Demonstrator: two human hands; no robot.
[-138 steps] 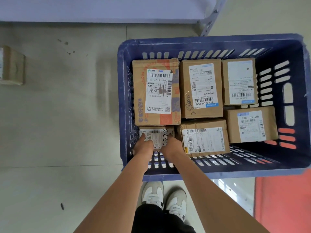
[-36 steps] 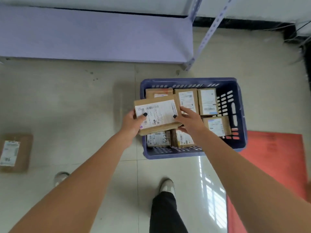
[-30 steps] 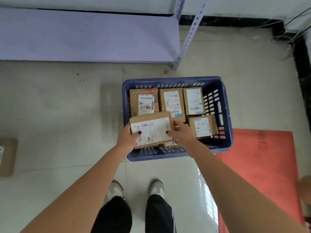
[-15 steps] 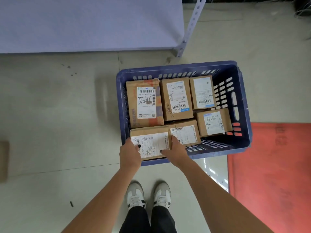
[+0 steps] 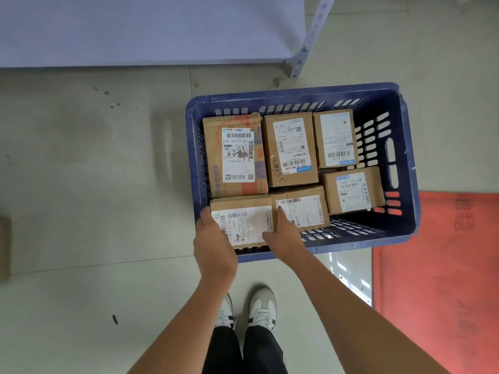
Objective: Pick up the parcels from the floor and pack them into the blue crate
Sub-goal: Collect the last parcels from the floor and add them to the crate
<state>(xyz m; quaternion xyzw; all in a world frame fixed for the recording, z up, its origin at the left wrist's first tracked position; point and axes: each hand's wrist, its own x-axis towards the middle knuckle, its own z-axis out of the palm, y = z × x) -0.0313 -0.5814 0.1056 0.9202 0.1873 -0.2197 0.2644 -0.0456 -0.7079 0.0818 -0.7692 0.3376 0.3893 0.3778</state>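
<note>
Underfoot, pale tiled floor (image 5: 81, 171) w/ red mat (image 5: 437, 265), shelf leg (image 5: 310, 36).

Crate (image 5: 406, 163) sits centre-right of frame, on floor (image 5: 81, 184). Six parcels inside: three along upper row, three along lower. Lower-left parcel (image 5: 243, 222) held between left hand (image 5: 213, 244) and right hand (image 5: 283, 236). Shelf (image 5: 151, 28) across top of frame. Mat (image 5: 442, 279) lower right, just beside crate. Another parcel (image 5: 4, 247) at far left edge, on floor. Shoes (image 5: 248, 309) bottom centre, below crate.

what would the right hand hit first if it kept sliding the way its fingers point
Likely the tall brown cardboard parcel with handwriting behind; the right hand points along the held parcel, though depth is unclear.
</note>
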